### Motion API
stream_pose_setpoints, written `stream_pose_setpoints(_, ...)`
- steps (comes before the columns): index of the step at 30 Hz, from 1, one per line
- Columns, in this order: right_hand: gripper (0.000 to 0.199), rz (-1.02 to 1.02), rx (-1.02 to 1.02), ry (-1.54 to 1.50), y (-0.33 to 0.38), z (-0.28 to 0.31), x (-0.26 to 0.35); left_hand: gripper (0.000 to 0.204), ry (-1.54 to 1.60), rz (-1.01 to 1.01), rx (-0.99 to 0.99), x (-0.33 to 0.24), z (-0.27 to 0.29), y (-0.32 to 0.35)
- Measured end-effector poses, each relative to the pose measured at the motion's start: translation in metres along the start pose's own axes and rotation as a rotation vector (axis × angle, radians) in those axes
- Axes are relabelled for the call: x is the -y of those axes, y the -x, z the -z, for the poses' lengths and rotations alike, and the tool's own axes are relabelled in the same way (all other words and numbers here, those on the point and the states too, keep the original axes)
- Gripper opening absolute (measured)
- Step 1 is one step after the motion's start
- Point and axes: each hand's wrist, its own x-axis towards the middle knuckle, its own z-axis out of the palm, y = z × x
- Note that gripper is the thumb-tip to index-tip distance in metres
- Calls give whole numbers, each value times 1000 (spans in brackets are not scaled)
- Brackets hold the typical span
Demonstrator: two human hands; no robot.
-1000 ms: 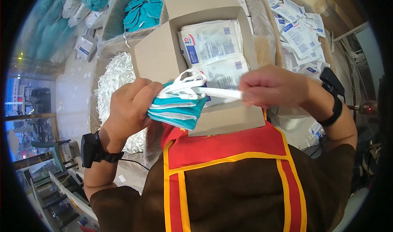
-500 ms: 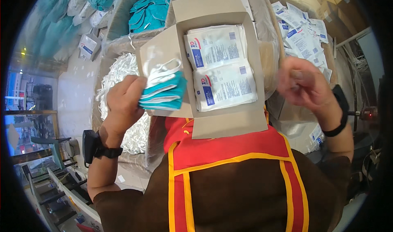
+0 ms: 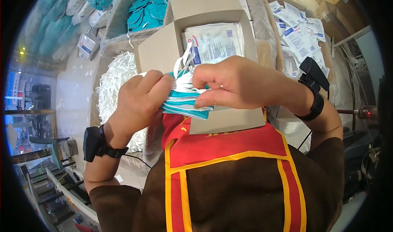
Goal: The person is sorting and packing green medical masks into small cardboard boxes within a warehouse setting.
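Observation:
My left hand (image 3: 141, 97) is closed on the left end of a stack of teal-and-white cloth pads (image 3: 186, 106) with white straps. At its right end, my right hand (image 3: 239, 82) pinches the same stack, fingers bent over the straps and thumb on the front layers. A loop of white strap sticks up between the hands. Both hands are over the near left part of an open cardboard box (image 3: 206, 6). Inside the box lie flat white packets (image 3: 219, 39) with blue and red print; my right hand and the stack hide the nearer ones.
Left of the box is a bin heaped with white straps (image 3: 118, 78). Behind it stands a lined bin of teal pieces (image 3: 149, 13). A bin of loose white packets (image 3: 301, 39) is at the right. Brown cartons (image 3: 331, 15) stand at the far right.
My right hand has come in from the right side of the box and taken hold of the stack. My left hand has moved slightly right and nearer with the stack.

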Motion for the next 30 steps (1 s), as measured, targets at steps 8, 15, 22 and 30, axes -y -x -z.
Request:
stream_pose_setpoints(8, 24, -20, -70, 43, 32, 9, 1, 42, 76, 98, -17, 25, -6, 19)
stream_pose_setpoints(15, 20, -221, -39, 51, 97, 30, 9, 38, 6, 244, 33, 64, -13, 56)
stream_pose_setpoints(22, 19, -243, -5, 188, 112, 40, 21, 35, 1, 263, 68, 73, -15, 48)
stream_pose_setpoints(30, 20, -393, -540, -222, 182, 64, 14, 21, 62, 832, -243, 152, 0, 152)
